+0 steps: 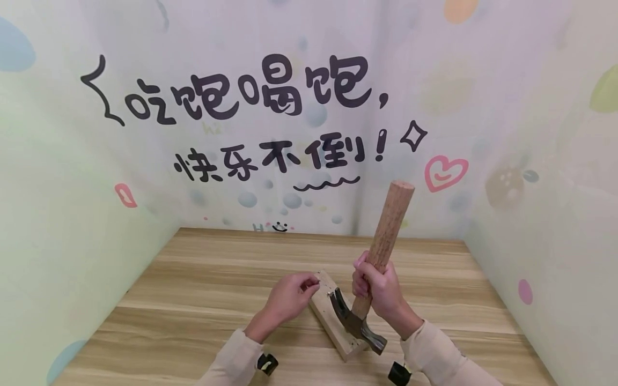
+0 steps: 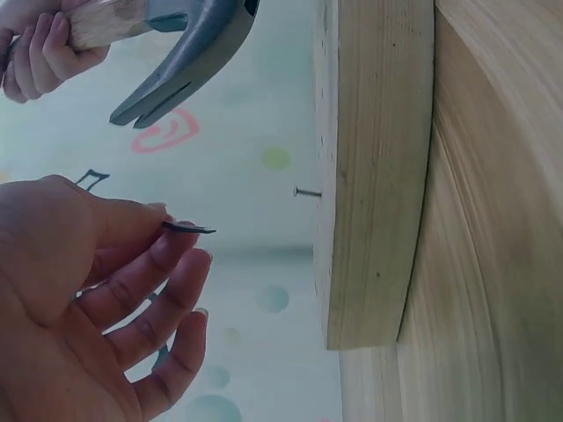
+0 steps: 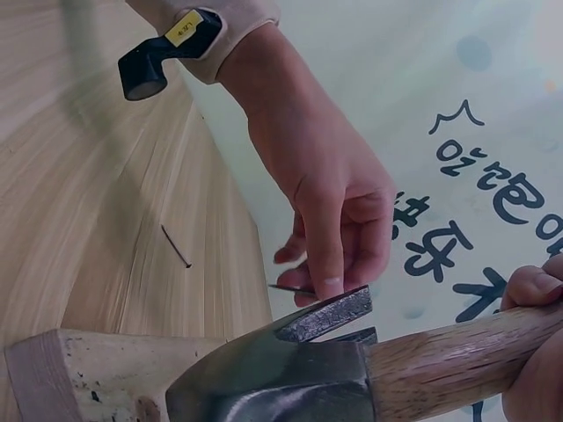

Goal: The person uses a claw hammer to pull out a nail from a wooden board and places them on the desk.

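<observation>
wooden-handled steel hammer point(image 1: 385, 238) fills your curled right hand point(image 1: 379, 287); your left hand point(image 1: 289, 295) pinches a slim dark nail point(image 2: 187, 227). left-wrist view, unlike head, clearly shows a grey nail point(image 2: 307, 192) upright on the pale wooden board point(image 2: 378, 176).

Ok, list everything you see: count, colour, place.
table: 1, brown, foreground
board: 1, tan, on table
hammer: 1, brown and grey, over board
upright nail: 1, grey, in board
loose nail: 1, dark, on table
metal piece: 1, dark, between left fingers
walls: 3, pale, around table
lettering: 2 lines, black, behind table
heart: 1, pink, behind table
wrist cameras: 2, black, foreground
sleeves: 2, beige, foreground
left hand: 1, bare, beside board
right hand: 1, bare, around hammer
</observation>
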A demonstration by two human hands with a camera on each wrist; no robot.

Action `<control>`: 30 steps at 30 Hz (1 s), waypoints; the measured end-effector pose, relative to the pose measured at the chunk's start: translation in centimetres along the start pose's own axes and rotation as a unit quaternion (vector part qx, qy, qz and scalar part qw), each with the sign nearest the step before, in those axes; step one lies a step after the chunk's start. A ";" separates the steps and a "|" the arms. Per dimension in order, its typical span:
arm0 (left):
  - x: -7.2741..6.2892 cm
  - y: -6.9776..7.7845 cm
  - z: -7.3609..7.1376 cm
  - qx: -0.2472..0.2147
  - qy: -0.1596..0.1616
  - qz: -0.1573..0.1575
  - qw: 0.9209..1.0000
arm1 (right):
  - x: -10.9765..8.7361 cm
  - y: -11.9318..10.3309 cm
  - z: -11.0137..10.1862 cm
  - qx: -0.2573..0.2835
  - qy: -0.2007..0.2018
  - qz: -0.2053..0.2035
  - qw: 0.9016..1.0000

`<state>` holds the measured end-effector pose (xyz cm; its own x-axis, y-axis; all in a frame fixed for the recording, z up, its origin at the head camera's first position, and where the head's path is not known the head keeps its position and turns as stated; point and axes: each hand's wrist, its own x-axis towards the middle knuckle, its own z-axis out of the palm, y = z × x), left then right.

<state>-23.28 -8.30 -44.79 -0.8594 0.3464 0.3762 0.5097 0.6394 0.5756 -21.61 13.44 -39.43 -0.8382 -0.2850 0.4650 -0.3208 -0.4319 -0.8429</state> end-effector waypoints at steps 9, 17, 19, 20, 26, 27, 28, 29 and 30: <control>-1.1 -2.0 -1.1 0.023 0.021 -0.063 0.998 | -0.2 0.7 -0.4 -0.007 0.005 0.012 1.000; -1.9 -3.2 -1.8 0.054 0.031 -0.126 0.990 | -0.4 1.3 -0.8 -0.009 0.004 0.012 1.000; -2.0 -3.5 -2.0 0.059 0.033 -0.136 0.988 | -0.4 1.3 -0.9 -0.011 0.003 0.012 1.000; -2.1 -3.6 -2.0 0.062 0.033 -0.141 0.988 | -0.4 1.4 -0.9 -0.013 0.003 0.011 1.000; -2.5 -4.7 -2.4 0.083 0.031 -0.181 0.979 | -0.6 1.8 -1.2 -0.021 0.008 0.016 1.000; -2.6 -4.9 -2.5 0.088 0.033 -0.185 0.978 | -0.6 1.8 -1.2 -0.022 0.010 0.019 1.000; -2.6 -5.1 -2.5 0.094 0.034 -0.187 0.977 | -0.6 1.9 -1.2 -0.022 0.012 0.022 0.999; -2.7 -5.3 -2.6 0.099 0.035 -0.188 0.977 | -0.6 2.0 -1.2 -0.023 0.013 0.025 0.999; -2.8 -5.6 -2.6 0.104 0.036 -0.189 0.976 | -0.6 2.0 -1.3 -0.024 0.015 0.028 0.999</control>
<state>-23.64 -14.62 -47.17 -0.9754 0.0149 0.2198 0.1314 0.8401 0.5263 -22.28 13.81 -41.78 -0.8679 -0.2822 0.4088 -0.2926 -0.3747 -0.8798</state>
